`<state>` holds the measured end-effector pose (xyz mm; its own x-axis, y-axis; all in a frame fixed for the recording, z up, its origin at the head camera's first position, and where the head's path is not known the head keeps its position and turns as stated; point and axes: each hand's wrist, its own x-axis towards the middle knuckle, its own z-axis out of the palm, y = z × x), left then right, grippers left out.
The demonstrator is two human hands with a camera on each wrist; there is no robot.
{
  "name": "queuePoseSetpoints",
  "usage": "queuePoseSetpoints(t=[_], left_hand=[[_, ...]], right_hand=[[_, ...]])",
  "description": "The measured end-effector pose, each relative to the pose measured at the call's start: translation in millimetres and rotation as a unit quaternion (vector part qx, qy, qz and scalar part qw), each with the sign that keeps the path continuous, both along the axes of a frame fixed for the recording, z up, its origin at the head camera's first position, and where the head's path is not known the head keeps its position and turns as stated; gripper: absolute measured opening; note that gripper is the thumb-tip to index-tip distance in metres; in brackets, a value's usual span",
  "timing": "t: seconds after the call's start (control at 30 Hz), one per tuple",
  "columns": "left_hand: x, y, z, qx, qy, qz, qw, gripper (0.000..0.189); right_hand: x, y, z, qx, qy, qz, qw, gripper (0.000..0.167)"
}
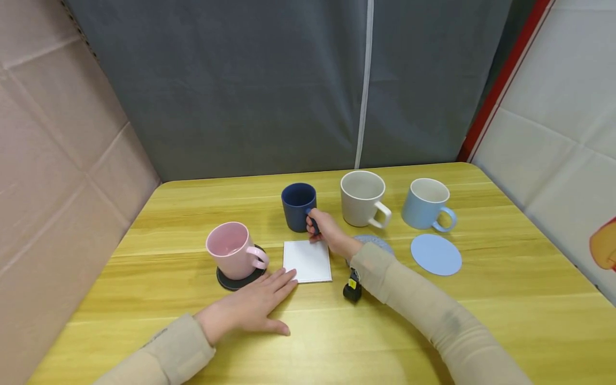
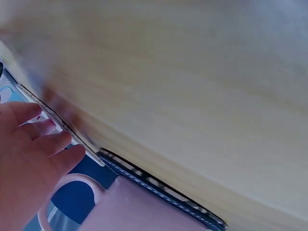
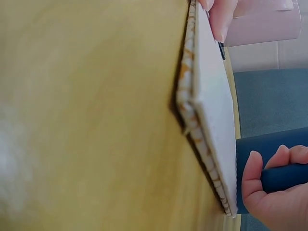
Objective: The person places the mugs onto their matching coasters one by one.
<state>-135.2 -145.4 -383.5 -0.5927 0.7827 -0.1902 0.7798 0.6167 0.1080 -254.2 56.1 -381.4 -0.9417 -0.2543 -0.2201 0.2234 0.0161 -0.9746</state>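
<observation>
My right hand (image 1: 329,232) holds the handle of a navy blue mug (image 1: 294,209), just behind a white square coaster (image 1: 308,262). In the right wrist view, that hand's fingers (image 3: 254,173) curl round the handle, and the coaster (image 3: 211,86) shows a patterned edge. My left hand (image 1: 255,303) lies with its fingers stretched out, fingertips at the coaster's left edge. Beside it a pink mug (image 1: 228,256) stands on a round black coaster (image 1: 240,282). The left wrist view shows the pink mug (image 2: 139,207) close to the left hand (image 2: 29,163).
A cream mug (image 1: 358,200) and a light blue mug (image 1: 423,206) stand at the back right. In front of them lie a round blue coaster (image 1: 435,254) and a grey patterned coaster (image 1: 377,241), partly hidden by the right arm. Curtains and walls border the wooden table (image 1: 313,347).
</observation>
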Motion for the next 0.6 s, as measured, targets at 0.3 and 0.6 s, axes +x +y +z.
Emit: queuePoseSetpoints(t=[0.3,0.6], left_hand=[[2.8,5.1,-0.3,-0.014,0.007,0.012,0.9998,0.089],[3.2,2.9,-2.2,-0.007,0.03,-0.002,0.9995,0.086]], right_hand=[[-1.4,0.7,-0.2,0.009,0.006,-0.002,0.9999,0.025],[-2.6,-1.2,-1.4,-0.01,-0.005,-0.018,0.9998,0.028]])
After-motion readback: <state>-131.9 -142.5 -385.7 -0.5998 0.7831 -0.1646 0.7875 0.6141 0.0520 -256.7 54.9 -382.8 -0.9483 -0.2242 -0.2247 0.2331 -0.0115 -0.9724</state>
